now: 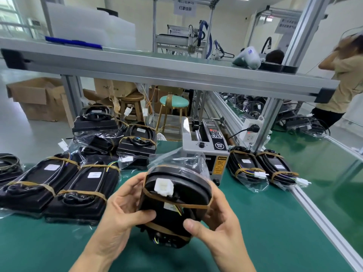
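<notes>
Green bench mat (275, 242) lies under the left hand (121, 207) and right hand (218, 220), both curled round a black unit (167, 218) at six o'clock, apparently half into its clear bag (176, 156), with bagged units (245, 167) likely done at two o'clock and taped units (92, 193) waiting at ten.

I read CAUTION on the yellow label (220, 165) of the tape dispenser (204, 148), "75x" and "CM" on a cardboard box (112, 88), and 灯罩组装 on the hanging sign (184, 6); the white sticker (169, 206) on the bagged black unit (186, 182) is too blurred to read
</notes>
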Action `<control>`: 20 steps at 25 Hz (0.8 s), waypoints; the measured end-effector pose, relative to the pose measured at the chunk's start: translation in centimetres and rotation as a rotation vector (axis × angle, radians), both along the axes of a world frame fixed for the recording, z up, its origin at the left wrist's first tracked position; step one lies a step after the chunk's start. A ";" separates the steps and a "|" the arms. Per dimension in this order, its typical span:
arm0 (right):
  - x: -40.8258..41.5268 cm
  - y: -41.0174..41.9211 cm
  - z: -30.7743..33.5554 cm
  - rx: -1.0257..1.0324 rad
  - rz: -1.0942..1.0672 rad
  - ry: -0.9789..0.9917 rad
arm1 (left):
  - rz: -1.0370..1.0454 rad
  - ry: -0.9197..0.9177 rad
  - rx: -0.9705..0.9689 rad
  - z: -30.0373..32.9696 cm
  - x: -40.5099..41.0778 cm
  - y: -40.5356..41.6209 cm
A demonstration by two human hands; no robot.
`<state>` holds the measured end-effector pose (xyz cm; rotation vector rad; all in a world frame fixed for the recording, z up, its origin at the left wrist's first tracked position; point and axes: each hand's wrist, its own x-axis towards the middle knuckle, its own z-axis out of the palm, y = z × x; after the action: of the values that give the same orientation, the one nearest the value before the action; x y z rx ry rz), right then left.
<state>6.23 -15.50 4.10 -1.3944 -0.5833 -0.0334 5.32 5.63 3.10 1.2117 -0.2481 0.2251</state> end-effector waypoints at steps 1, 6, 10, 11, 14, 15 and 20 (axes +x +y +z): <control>0.0 0.2 0.2 0.028 -0.004 0.006 | -0.045 0.014 0.077 0.2 -0.1 0.5; 1.4 1.5 1.8 0.098 -0.018 0.082 | -0.067 0.136 0.356 1.3 -1.3 2.0; 2.8 3.9 2.0 0.051 0.008 0.338 | 0.206 0.305 0.362 1.8 -1.7 2.2; 3.2 4.6 1.9 0.034 0.033 0.403 | 0.277 0.325 0.361 1.7 -1.7 2.5; 4.3 7.4 1.6 -0.044 0.093 0.516 | 0.498 0.384 0.324 1.8 -1.9 4.2; 4.7 8.6 1.8 -0.070 0.115 0.538 | 0.561 0.398 0.340 2.0 -1.9 4.9; 6.7 14.4 3.0 -0.171 0.265 0.571 | 0.782 0.470 0.432 3.0 -1.3 9.5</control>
<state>12.89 -1.15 7.06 -1.3976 -0.2887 0.6209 4.02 15.18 6.09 1.7099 0.6346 0.5702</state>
